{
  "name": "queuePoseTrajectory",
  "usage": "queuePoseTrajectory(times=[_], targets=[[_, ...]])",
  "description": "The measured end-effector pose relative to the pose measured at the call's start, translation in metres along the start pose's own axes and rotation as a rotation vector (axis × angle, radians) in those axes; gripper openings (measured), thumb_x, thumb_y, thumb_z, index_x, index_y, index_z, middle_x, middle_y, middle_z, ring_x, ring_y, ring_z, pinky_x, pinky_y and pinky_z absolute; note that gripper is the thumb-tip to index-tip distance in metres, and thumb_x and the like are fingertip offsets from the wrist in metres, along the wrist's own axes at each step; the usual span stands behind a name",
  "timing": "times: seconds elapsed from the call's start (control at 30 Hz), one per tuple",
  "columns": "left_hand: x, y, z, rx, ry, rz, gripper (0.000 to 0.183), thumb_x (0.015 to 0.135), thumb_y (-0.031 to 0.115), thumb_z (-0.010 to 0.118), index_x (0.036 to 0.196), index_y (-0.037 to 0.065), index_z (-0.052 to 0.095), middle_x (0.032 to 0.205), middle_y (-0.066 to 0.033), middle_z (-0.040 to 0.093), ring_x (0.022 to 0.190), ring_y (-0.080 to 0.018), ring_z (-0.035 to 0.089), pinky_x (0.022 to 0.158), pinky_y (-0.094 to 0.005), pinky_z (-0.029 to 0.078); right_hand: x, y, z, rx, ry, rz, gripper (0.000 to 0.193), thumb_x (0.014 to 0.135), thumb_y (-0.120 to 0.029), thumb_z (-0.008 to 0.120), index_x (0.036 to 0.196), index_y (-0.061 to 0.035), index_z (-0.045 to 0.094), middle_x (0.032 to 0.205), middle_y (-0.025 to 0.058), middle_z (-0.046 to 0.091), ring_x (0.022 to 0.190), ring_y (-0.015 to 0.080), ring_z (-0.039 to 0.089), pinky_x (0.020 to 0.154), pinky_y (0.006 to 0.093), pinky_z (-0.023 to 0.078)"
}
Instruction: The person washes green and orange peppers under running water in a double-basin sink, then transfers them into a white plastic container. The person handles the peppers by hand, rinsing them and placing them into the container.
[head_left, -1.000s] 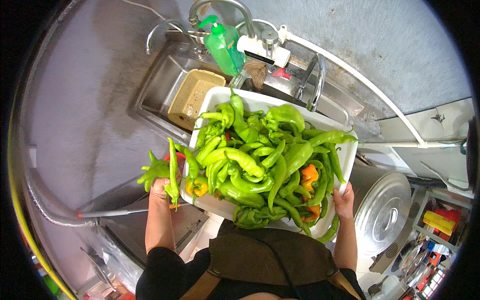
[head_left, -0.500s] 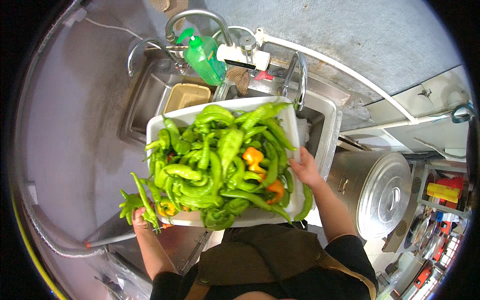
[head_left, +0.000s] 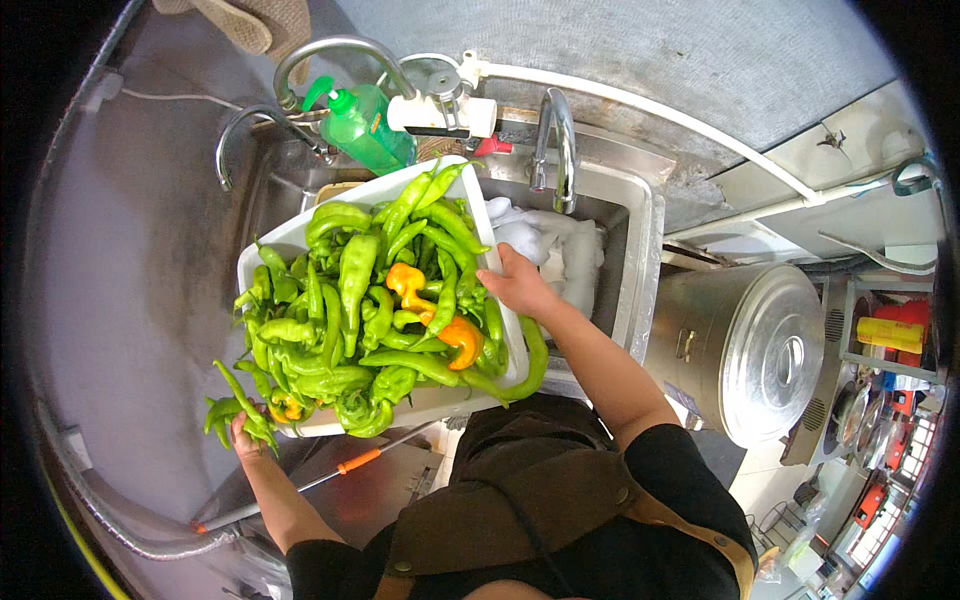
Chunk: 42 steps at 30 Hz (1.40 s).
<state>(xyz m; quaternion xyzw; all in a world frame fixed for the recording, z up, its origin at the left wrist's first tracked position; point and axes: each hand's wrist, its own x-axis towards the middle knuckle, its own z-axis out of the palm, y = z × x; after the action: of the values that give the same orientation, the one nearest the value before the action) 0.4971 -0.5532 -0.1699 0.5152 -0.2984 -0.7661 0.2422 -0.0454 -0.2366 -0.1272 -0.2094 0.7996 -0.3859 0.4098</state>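
A white plastic tub (head_left: pixel 516 352), heaped with long green peppers (head_left: pixel 355 280) and a few orange ones (head_left: pixel 455 335), is held in front of me over the left part of the sinks. My right hand (head_left: pixel 522 280) is closed on the tub's right rim. At the front left corner, my left hand (head_left: pixel 243 437) is closed on something, with a few green peppers (head_left: pixel 235 402) at its fingers. The tub's edge there is mostly hidden by the peppers. One long green pepper hangs outside the tub's right side.
The right sink basin (head_left: pixel 640 270) holds white, plastic-looking material (head_left: pixel 575 255) beneath a curved faucet (head_left: pixel 558 140). A green pump bottle (head_left: pixel 370 130) stands behind the tub. To the right is a large lidded steel pot (head_left: pixel 775 355); a pole with an orange grip (head_left: pixel 360 460) slants below the tub.
Both hands and the pepper-filled tub have shifted left in view, away from the right sink basin. More of that basin and its white contents now shows.
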Motion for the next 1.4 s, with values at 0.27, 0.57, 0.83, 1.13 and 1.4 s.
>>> queuePoseTrajectory(times=[0.27,0.57,0.83,1.13,1.4], targets=[[-0.048,0.053,0.005,-0.316,-0.206,0.323,0.044,0.070,0.018,0.066,0.105,0.000,0.044,0.094,-0.0032,0.047,0.085,-0.0159,0.048,0.101,-0.0434,0.034,0.017,0.042,-0.019,0.560,-0.195,0.015,0.026,0.091,-0.028,0.048,0.100,-0.0045,0.054,0.084,0.0039,0.057,0.079,0.0106,0.052,0.074,0.0247,0.042],[-0.105,0.044,0.245,-0.290,-0.502,0.403,0.051,0.067,0.013,0.068,0.113,0.009,0.047,0.081,0.0026,0.042,0.072,-0.0090,0.043,0.090,-0.0371,0.036,0.012,0.120,-0.045,-0.101,0.401,0.243,0.033,0.078,-0.019,0.061,0.105,-0.0025,0.054,0.096,0.0112,0.061,0.092,0.0274,0.058,0.085,0.0355,0.046],[-0.137,-0.001,0.312,-0.383,-0.596,0.242,0.051,0.063,0.011,0.073,0.106,0.013,0.046,0.071,0.0055,0.043,0.062,-0.0071,0.043,0.082,-0.0349,0.035,0.004,0.175,-0.025,-0.866,-0.061,0.396,0.028,0.086,-0.012,0.046,0.112,-0.0047,0.052,0.118,0.0140,0.052,0.108,0.0326,0.051,0.091,0.0403,0.044],[-0.155,-0.019,0.317,-0.253,-0.497,0.177,0.051,0.063,0.018,0.070,0.108,0.014,0.046,0.075,0.0041,0.039,0.066,-0.0089,0.040,0.086,-0.0363,0.036,-0.015,0.114,-0.049,-0.673,0.299,0.035,0.029,0.081,-0.006,0.055,0.110,-0.0022,0.052,0.104,0.0156,0.058,0.094,0.0281,0.059,0.080,0.0408,0.048],[-0.156,-0.021,0.339,-0.307,-0.587,0.195,0.058,0.063,0.019,0.069,0.116,0.011,0.047,0.075,0.0033,0.041,0.065,-0.0100,0.042,0.086,-0.0372,0.039,-0.044,-0.049,-0.001,0.389,0.405,-0.382,0.027,0.077,0.005,0.063,0.095,-0.0071,0.047,0.083,0.0033,0.052,0.078,0.0111,0.053,0.066,0.0258,0.045]])
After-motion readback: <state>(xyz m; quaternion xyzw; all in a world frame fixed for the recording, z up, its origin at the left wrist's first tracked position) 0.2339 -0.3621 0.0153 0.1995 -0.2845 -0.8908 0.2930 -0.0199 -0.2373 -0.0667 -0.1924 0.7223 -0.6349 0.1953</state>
